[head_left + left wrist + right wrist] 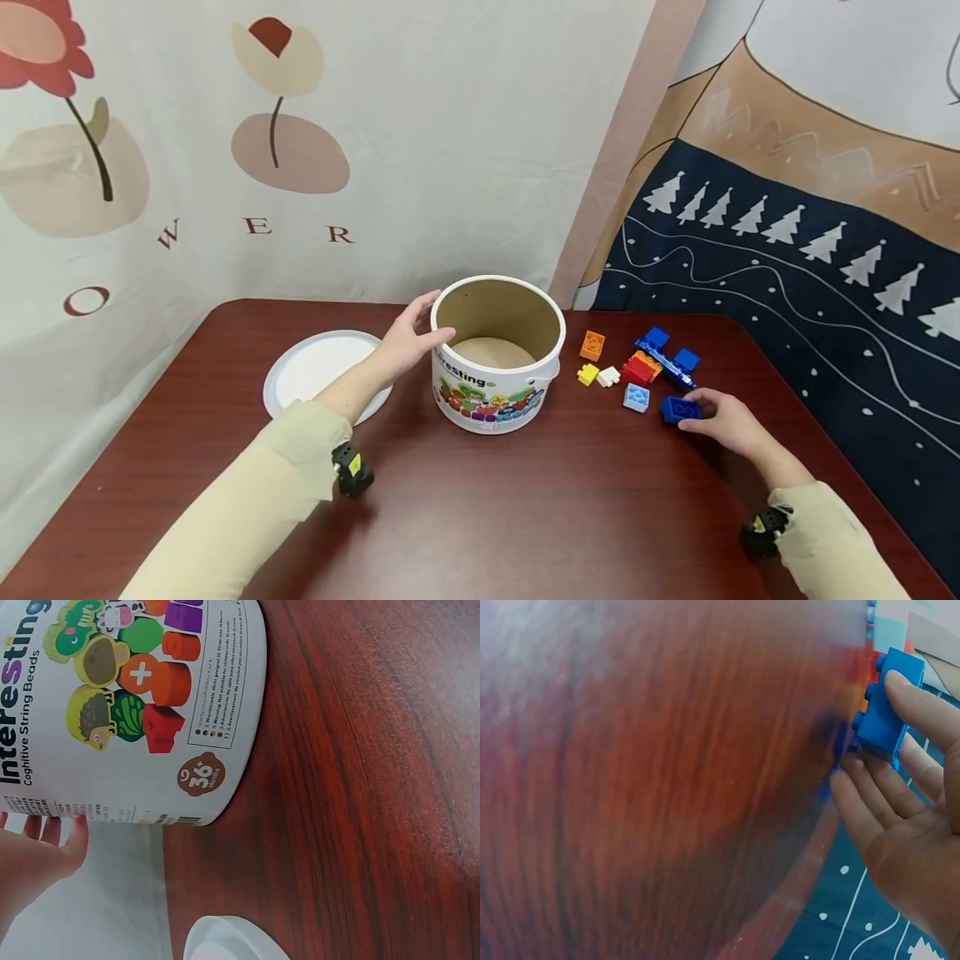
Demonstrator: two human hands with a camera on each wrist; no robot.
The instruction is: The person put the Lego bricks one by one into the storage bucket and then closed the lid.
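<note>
A white bucket (495,403) with an open top and a colourful label stands upright at the middle of the table. My left hand (406,340) touches its left side, fingers and thumb fairly straight near the rim. The left wrist view shows those fingertips right at the wall of the bucket (150,784). On the right, my right hand (731,423) pinches a dark blue building brick (679,409) between thumb and fingers. In the right wrist view the thumb lies across the flat side of this brick (891,705), studs facing left.
Behind the held brick lie loose bricks: light blue (637,397), red (637,369), orange (592,345), yellow (587,374) and white (608,377), plus a long blue piece (667,364). A round white lid (300,372) lies left of the bucket. Fabric backdrops (450,167) hang behind the table.
</note>
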